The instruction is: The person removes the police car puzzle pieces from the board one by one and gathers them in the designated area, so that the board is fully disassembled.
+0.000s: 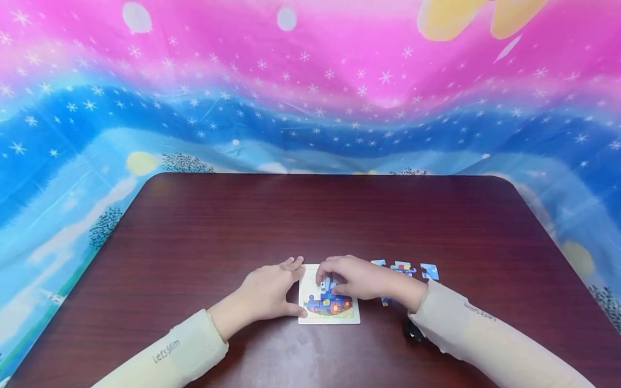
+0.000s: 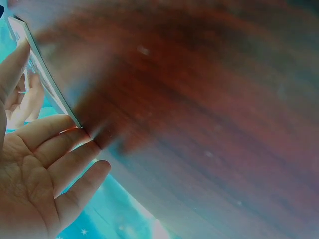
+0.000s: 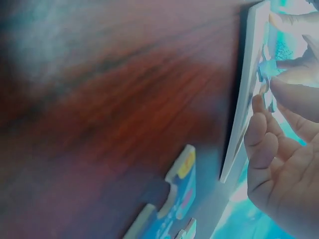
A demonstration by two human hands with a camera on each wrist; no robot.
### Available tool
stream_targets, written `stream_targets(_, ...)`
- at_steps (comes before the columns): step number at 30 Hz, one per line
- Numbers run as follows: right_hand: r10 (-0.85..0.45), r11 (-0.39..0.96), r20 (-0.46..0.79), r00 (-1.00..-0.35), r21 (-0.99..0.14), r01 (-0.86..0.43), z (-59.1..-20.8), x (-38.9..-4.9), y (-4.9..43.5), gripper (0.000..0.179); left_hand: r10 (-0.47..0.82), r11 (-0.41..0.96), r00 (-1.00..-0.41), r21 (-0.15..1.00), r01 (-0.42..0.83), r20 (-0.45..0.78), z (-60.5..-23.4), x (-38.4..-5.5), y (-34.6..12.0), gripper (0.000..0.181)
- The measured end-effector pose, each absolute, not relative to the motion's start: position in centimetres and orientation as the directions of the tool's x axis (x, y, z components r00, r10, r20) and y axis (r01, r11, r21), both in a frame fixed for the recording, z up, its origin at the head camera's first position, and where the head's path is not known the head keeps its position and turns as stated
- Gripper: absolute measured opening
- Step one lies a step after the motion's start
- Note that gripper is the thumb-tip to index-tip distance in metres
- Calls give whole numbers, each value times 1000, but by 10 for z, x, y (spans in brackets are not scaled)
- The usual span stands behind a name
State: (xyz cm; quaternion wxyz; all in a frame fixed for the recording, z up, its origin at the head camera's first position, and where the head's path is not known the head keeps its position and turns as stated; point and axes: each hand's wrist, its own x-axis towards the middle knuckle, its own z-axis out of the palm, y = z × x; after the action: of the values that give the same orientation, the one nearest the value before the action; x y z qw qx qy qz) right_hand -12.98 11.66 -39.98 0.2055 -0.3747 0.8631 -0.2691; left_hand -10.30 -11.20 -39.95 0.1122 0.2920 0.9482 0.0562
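Observation:
A small jigsaw puzzle tray with a pale rim lies on the table, partly filled with a blue, red and yellow vehicle picture. Along its left side my left hand steadies it, thumb at the lower left corner and fingers near the upper left. In the left wrist view the left hand's fingers are nearly straight and meet the tray edge. Over the tray, my right hand pinches a puzzle piece between thumb and fingers, close above the picture. The right palm hides the tray's upper right part.
Several loose puzzle pieces lie right of the tray, some partly hidden under the right forearm. A black object shows beneath the right cuff. The dark red wooden table reaches back to a colourful printed cloth.

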Motion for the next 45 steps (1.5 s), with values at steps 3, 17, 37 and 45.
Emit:
stream_targets(3, -758, 552, -151, -635, -667, -500, -400, -132, 117, 24, 565, 824, -806, 175, 539, -179, -400, -103, -112, 88)
stream_targets(17, -747, 529, -148, -648, -723, -445, -395, -136, 119, 19, 563, 826, -808, 173, 537, -177, -402, -105, -113, 87)
stream_targets(37, -720, 493, -97, -687, -769, -408, -383, -140, 150, 20, 564, 825, -805, 170, 539, -185, -402, -104, -113, 88)
stream_targets(45, -694, 497, -73, -716, -768, -403, -375, -138, 173, 19, 572, 820, -800, 147, 553, -179, -399, -102, -113, 89)
